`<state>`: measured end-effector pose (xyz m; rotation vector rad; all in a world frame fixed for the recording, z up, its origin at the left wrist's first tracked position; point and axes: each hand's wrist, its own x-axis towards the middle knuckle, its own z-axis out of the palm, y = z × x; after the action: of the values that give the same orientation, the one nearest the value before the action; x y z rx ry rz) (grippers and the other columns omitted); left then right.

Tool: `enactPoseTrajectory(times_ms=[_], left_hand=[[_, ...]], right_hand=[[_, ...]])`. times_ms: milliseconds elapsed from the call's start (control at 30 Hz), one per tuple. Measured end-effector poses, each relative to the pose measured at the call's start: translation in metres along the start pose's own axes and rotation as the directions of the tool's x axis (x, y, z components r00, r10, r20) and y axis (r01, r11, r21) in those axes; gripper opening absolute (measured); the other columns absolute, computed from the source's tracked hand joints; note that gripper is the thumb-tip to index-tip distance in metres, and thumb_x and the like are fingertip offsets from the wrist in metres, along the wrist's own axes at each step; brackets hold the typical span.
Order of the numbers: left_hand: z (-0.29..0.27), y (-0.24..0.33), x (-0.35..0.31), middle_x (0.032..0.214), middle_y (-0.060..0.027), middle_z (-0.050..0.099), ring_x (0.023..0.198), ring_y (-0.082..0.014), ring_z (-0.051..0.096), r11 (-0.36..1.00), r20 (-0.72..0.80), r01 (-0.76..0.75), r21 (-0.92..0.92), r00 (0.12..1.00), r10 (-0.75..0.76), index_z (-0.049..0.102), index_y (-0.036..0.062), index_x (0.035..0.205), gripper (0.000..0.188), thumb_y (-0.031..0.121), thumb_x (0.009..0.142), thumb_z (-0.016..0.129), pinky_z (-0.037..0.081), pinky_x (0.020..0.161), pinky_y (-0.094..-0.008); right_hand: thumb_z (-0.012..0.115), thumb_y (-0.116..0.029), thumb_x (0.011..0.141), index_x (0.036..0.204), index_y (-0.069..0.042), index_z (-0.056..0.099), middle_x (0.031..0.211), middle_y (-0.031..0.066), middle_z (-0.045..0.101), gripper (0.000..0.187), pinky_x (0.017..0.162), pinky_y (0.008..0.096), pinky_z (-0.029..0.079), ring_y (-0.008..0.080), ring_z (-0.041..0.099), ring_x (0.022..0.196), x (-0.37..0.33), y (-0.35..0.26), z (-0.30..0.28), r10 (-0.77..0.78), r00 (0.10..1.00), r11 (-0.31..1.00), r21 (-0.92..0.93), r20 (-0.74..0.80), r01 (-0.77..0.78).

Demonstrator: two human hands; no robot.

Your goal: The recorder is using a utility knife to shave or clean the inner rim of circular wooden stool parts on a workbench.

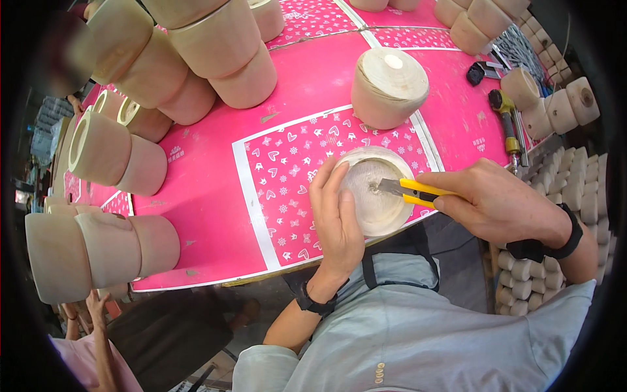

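Note:
A round, hollowed wooden bowl [372,222] rests near the front edge of the pink table, its opening facing up. My left hand [336,215] is pressed along its left side, fingers wrapped over the rim and steadying it. In my right hand [486,199] is a yellow utility knife [418,191], gripped from the right side. Its blade reaches over the rim into the bowl, with the tip at a small rough spot in the middle of the floor. Just behind stands another wooden piece [390,88] with a pale dot on top.
Wooden pots are stacked at the far left [219,52] and along the left edge [98,255]. To the right lie a yellow-black power tool [504,121] and a small wooden stack [555,111]. Many more pieces [578,183] are piled below. Another person's arm [101,333] shows lower left.

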<state>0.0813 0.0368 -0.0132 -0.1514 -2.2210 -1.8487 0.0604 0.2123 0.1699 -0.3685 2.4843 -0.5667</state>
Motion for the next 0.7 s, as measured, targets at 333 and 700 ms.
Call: enactPoseTrajectory(times_ms=[333,700], left_hand=[[0.004,0.001,-0.008,0.143,-0.0172,0.041,0.135,-0.0292,0.038,0.997,-0.020,-0.048,0.060,0.999,0.049,0.049,-0.0023,0.134,0.040,0.006,0.097,0.036,0.029,0.112,-0.0397],[0.003,0.000,-0.011,0.143,-0.0191,0.038,0.134,-0.0304,0.036,0.991,-0.009,-0.068,0.113,0.998,0.070,0.046,-0.0019,0.136,0.039,0.005,0.098,0.039,0.030,0.111,-0.0402]], right_hand=[[0.051,-0.002,0.080,0.103,0.010,0.060,0.072,0.0291,0.062,0.027,0.067,0.0489,0.051,0.0455,0.063,0.070,0.010,-0.010,0.021,0.068,0.997,0.988,0.137,0.021,-0.071],[0.047,-0.012,0.099,0.134,0.007,0.048,0.068,0.0073,0.057,0.040,0.046,0.0281,0.048,0.0140,0.057,0.047,0.011,-0.015,0.011,0.219,0.955,0.897,0.344,0.202,-0.278]])
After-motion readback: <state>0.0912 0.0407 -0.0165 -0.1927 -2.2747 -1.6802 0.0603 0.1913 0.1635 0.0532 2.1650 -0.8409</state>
